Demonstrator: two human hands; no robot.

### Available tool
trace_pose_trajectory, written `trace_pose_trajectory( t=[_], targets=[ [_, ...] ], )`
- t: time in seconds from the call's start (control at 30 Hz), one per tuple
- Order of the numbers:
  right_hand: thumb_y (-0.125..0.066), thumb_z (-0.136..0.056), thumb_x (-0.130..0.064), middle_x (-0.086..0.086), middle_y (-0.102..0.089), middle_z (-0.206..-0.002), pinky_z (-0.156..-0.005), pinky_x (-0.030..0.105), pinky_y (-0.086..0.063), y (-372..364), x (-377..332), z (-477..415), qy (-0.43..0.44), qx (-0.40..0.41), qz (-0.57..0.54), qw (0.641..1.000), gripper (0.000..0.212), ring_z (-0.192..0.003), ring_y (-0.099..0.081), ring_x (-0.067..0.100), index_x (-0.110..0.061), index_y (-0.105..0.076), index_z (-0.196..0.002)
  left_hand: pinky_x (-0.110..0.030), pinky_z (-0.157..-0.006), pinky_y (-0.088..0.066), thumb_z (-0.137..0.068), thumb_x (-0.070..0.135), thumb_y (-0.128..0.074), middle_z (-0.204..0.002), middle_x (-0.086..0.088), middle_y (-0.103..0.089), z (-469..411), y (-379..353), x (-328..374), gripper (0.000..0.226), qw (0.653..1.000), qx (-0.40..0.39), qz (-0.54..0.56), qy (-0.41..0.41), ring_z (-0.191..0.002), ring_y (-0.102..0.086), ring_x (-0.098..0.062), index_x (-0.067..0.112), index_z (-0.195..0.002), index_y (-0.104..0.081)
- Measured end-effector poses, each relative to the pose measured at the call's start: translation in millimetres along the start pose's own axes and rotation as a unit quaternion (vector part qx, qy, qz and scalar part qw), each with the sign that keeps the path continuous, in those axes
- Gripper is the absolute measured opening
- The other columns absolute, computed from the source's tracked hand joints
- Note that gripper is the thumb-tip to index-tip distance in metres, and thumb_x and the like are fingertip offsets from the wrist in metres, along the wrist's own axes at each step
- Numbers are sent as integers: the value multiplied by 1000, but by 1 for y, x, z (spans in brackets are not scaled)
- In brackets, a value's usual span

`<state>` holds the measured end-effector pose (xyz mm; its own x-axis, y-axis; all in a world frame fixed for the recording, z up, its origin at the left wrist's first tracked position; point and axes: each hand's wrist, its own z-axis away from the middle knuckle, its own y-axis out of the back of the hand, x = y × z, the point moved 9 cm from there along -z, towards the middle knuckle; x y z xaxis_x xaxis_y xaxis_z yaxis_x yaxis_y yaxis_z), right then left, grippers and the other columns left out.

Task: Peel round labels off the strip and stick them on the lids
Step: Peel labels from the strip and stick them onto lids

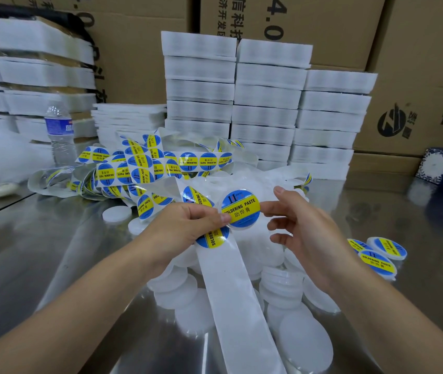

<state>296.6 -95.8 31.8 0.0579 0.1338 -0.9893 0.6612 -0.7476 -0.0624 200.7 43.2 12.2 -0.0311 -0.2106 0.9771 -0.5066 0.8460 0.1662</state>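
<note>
Two bare hands meet above a heap of plain white lids [282, 287] in the middle of a shiny metal tabletop [53, 252]. Left hand [185, 225]: fingers curled round the label strip [236, 292], thumb pressing a blue-and-yellow soldering-paste label [240, 209] onto a raised lid [243, 228]. Right hand [304, 233]: fingers relaxed, forefinger tip touching that lid's right rim. Bare backing trails toward the near edge, and the next label [212, 237] sits just below the left thumb. Three finished lids [376, 255] lie toward the right edge. The labels are probably thin, limp and sticky, best lifted by one edge. The lids look light, stiff and slick, best held by the rim.
</note>
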Motion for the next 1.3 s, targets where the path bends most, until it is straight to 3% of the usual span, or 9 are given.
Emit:
trace_pose_trajectory(
  t=[0.13, 0.27, 0.5, 0.93, 1.1, 1.3],
  targets=[
    [-55, -88, -38, -10, -71, -76, -62, 25, -45, 0, 0, 1, -4, -5, 1, 1000, 37, -63, -53, 8, -29, -75, -58, -7, -60, -46, -48, 53, -70, -75, 7, -74, 1, -1, 1, 33, 1000, -3, 18, -2, -64, -63, 2, 27, -67, -78],
    [-55, -88, -38, -10, -72, -77, -61, 25, -45, 0, 1, 1, -6, -5, 5, 1000, 36, -63, -54, 8, -30, -75, -59, -8, -63, -48, -45, 55, -70, -77, 5, -75, 1, -1, 1, 36, 1000, -1, 21, -2, -66, -64, 1, 28, -68, -78],
    [-55, -87, -39, -10, -72, -78, -61, 25, -45, 0, 1, 2, -6, -3, 10, 1000, 36, -64, -54, 8, -30, -75, -58, -6, -56, -44, -47, 54, -70, -71, 9, -73, 0, 1, 1, 33, 1000, 10, 15, 2, -61, -61, 3, 29, -67, -77],
    [-54, -88, -39, -9, -74, -85, -63, 26, -44, 0, -1, 2, 3, 0, 27, 1000, 36, -67, -53, 10, -36, -74, -59, -5, -53, -41, -57, 47, -69, -66, 9, -70, 1, 3, 5, 23, 1000, 20, 15, -16, -57, -58, 3, 26, -63, -76],
    [-54, -88, -39, -10, -74, -83, -63, 26, -45, 2, -3, 1, 9, 10, 42, 999, 34, -68, -53, 10, -36, -75, -61, -5, -53, -40, -75, 31, -71, -62, 11, -68, 0, 6, 4, 16, 999, 36, 16, -16, -54, -56, 3, 25, -62, -76],
    [-54, -85, -43, -8, -73, -80, -65, 25, -46, 8, -3, 0, 12, 34, 71, 997, 33, -68, -53, 9, -31, -77, -65, -5, -53, -40, -71, 35, -72, -62, 12, -68, 2, 6, 7, 14, 999, 45, 4, -15, -55, -56, 4, 27, -60, -76]
  ],
)
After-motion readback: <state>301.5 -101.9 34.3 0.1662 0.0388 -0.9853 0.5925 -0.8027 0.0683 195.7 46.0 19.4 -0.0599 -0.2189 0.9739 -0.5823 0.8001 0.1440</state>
